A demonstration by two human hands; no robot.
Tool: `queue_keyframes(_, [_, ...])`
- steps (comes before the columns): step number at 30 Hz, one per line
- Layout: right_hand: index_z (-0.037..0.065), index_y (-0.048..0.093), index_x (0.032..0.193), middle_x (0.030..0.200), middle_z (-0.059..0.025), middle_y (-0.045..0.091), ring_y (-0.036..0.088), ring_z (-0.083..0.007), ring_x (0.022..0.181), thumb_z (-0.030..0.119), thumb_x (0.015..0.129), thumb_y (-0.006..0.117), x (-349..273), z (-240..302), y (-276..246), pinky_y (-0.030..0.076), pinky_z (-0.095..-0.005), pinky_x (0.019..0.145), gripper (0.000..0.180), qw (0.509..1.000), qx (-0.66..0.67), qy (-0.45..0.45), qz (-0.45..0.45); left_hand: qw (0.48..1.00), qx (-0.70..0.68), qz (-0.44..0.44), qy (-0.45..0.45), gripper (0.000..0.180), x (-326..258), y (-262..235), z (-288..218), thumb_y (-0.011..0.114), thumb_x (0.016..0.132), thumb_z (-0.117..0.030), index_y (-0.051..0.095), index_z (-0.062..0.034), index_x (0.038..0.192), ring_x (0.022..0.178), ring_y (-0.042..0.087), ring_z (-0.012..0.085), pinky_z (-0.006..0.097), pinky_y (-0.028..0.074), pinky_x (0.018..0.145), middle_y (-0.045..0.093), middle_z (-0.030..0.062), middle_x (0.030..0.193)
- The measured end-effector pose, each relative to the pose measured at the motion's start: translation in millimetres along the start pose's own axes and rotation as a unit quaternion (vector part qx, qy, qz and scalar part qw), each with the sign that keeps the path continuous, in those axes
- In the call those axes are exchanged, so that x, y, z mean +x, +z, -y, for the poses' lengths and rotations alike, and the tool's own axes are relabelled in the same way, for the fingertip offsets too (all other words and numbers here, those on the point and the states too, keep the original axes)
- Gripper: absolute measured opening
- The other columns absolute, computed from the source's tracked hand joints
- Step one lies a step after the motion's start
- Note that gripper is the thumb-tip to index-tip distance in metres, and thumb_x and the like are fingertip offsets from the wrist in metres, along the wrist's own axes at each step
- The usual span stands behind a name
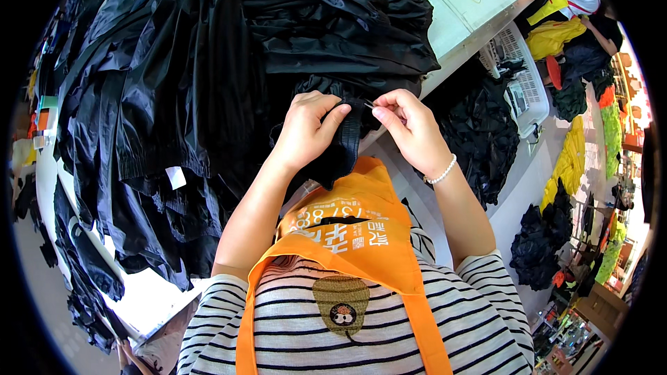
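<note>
— What are the two hands on?

— Both are on a dark ribbed elastic band of black fabric (347, 135), the edge of a garment that hangs down over the table edge toward the person's chest. The left hand (306, 132) is closed round the band from the left, thumb lying across the top and fingers curled in tight, so it grips the cloth. The right hand (410, 128) sits just to the right of it, thumb and forefinger pinched narrow on a small thin metal tool (369, 105) whose tip touches the top of the band. I cannot tell what kind of tool it is; it is too small.

— And where does that band lie against everything else?

— It sits at the near edge of a white worktable (472, 0), right below a big heap of shiny black garments (208, 62) that covers most of the tabletop. One garment in the heap shows a small white label (176, 178). The band's lower end rests on the top of the person's orange apron (361, 236), worn over a black-and-white striped shirt (472, 319).

— Anything on the right wrist?

— A bracelet of white beads (442, 171).

— What is around the table?

— To the right, below the table edge, a white plastic basket (521, 76) stands with black cloth spilling from it. Further right, piles of black cloth (542, 243) and yellow cloth (570, 160) lie on the floor, well apart from the hands.
</note>
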State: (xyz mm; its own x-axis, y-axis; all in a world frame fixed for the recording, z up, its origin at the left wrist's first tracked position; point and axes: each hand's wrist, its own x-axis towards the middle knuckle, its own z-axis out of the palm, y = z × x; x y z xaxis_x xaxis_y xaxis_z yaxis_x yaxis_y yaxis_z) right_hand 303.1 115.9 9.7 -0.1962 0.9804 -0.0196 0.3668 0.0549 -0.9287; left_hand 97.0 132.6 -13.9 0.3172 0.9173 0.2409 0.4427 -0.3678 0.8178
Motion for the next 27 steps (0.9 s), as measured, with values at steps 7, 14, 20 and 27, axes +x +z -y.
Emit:
queue_keyframes(7, [-0.001,0.059,0.094,0.087,-0.0099,0.06,0.06,-0.0162,0.072,0.012,0.087,0.069,7.0,7.0,-2.3,0.049,-0.0259,0.067,0.018,0.999,-0.035,-0.016,0.018,1.0,0.015,0.011,0.019,0.015,-1.2,0.1,0.0,0.064,0.086,-0.013,0.065,0.0018,0.087,0.073,0.056,0.0297,0.037,0.042,0.072,0.061,0.0136,0.075])
queue_keyframes(14, [-0.002,0.061,0.092,0.086,-0.0085,0.06,0.06,-0.0139,0.072,0.012,0.087,0.068,5.3,3.8,-9.2,0.049,-0.0252,0.067,0.017,1.0,-0.002,0.007,0.03,1.0,0.004,0.003,0.017,0.014,-2.1,-0.7,0.0,0.064,0.086,-0.012,0.065,0.0015,0.087,0.074,0.056,0.0295,0.037,0.042,0.072,0.06,0.0131,0.075])
queue_keyframes(20, [-0.002,0.06,0.095,0.084,-0.0028,0.06,0.055,-0.0062,0.073,0.007,0.089,0.067,7.7,8.3,-6.6,0.047,-0.0207,0.067,0.013,0.999,-0.02,0.004,0.048,0.999,0.002,0.009,0.031,0.013,-2.3,1.4,1.8,0.064,0.085,-0.012,0.064,0.0013,0.086,0.074,0.056,0.0296,0.037,0.042,0.072,0.06,0.0127,0.075])
queue_keyframes(27, [-0.002,0.061,0.092,0.086,-0.0077,0.059,0.058,-0.0139,0.07,0.01,0.085,0.07,8.9,8.8,-4.0,0.048,-0.0249,0.065,0.017,0.998,-0.05,-0.039,0.023,0.999,-0.003,0.011,0.037,0.014,-2.1,1.2,2.4,0.064,0.086,-0.012,0.064,0.0016,0.085,0.074,0.056,0.0298,0.037,0.041,0.073,0.061,0.0132,0.076])
